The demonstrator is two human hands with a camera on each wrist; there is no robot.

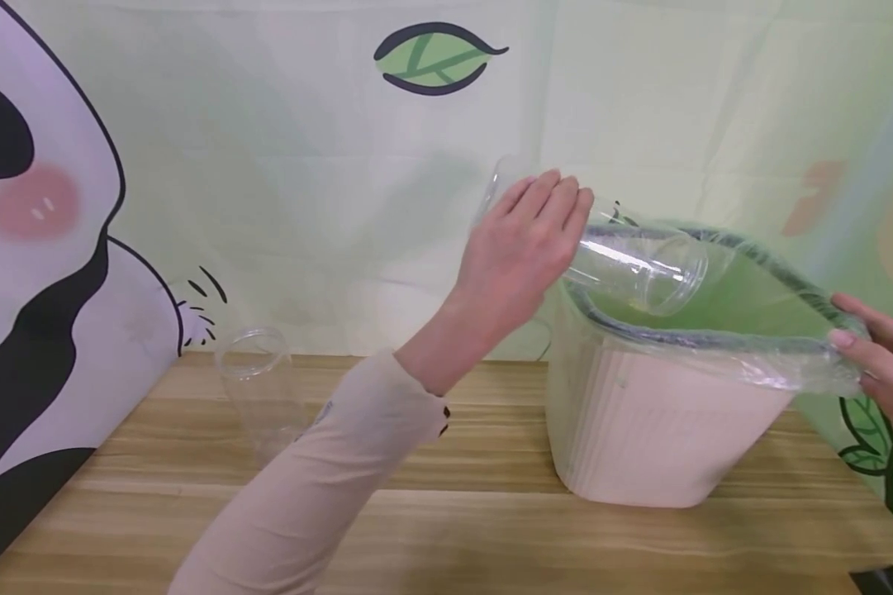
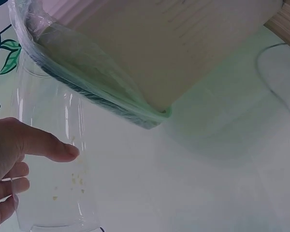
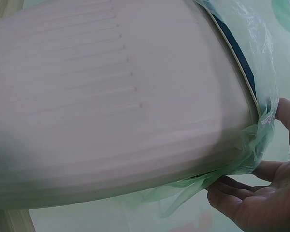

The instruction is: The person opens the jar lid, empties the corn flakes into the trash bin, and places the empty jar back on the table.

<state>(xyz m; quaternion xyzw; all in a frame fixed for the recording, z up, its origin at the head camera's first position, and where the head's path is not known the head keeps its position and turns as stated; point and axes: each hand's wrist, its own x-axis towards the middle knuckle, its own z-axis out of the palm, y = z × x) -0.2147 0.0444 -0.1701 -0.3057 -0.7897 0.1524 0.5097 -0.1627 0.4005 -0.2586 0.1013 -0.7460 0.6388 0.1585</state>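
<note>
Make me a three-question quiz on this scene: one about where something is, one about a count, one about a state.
1. Where does the held cup point?
A. into the bin
B. at the floor
C. at the ceiling

2. How many clear cups show?
A. one
B. two
C. four

3. How does the bin stand?
A. upside down
B. flat
C. tilted

Answers:
1 A, the left hand aims its mouth over the rim.
2 B, a second cup stands on the table.
3 C, the right hand holds its rim, tipped.

The left arm wears a long, close-fitting beige sleeve [image 1: 320, 487] ending at the wrist. A small dark mark sits near its cuff. Both hands are bare.
</note>
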